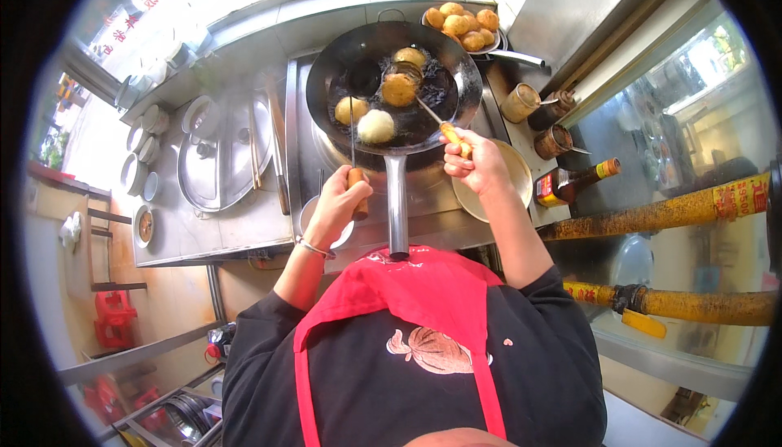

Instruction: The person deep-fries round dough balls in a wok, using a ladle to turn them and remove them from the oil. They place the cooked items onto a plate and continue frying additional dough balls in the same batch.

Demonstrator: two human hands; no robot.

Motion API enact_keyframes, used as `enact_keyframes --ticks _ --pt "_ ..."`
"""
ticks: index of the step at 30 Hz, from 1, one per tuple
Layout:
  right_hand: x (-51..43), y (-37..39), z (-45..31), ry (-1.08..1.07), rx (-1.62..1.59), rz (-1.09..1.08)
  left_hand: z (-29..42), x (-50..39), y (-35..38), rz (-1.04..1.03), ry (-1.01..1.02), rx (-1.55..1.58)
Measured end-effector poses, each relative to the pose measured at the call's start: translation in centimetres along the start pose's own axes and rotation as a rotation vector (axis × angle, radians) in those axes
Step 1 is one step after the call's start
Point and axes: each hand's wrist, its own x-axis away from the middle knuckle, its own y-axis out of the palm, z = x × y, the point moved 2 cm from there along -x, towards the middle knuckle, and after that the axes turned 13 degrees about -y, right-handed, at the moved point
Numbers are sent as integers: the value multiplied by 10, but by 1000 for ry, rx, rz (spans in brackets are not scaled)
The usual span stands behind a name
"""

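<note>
My left hand (pixel 339 201) is closed on the wooden handle of a thin metal tool (pixel 352 141), whose dark rod reaches into a large wok (pixel 325 74) and crosses a golden ball of dough (pixel 343 110). My right hand (pixel 478 163) grips the yellowish wooden handle of a ladle-like metal tool (pixel 431 110); its far end is partly hidden by a browned round fritter (pixel 399 90). Beside the left ball floats a paler dough ball (pixel 376 126) in dark oil. Another browned ball (pixel 409 56) lies near the back. The wok's metal handle (pixel 397 203) points towards me.
Fried balls (pixel 470 22) are heaped in a strainer behind the wok at right. Jars (pixel 520 103) and a sauce bottle (pixel 565 184) line the right side, near a pale basin (pixel 510 175). At left are an oval metal tray (pixel 211 193), chopsticks (pixel 253 148) and stacked bowls (pixel 134 173).
</note>
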Motion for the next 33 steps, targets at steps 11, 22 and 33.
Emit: enact_keyframes --ticks 11,22,33 --pt "64 -24 -43 141 -190 -66 1 46 -3 -132 -24 107" --pt "-32 -35 -162 -25 -77 -63 -3 70 9 -97 -43 186" --pt "-207 -120 -212 -472 1069 183 -3 87 31 -88 -132 345"
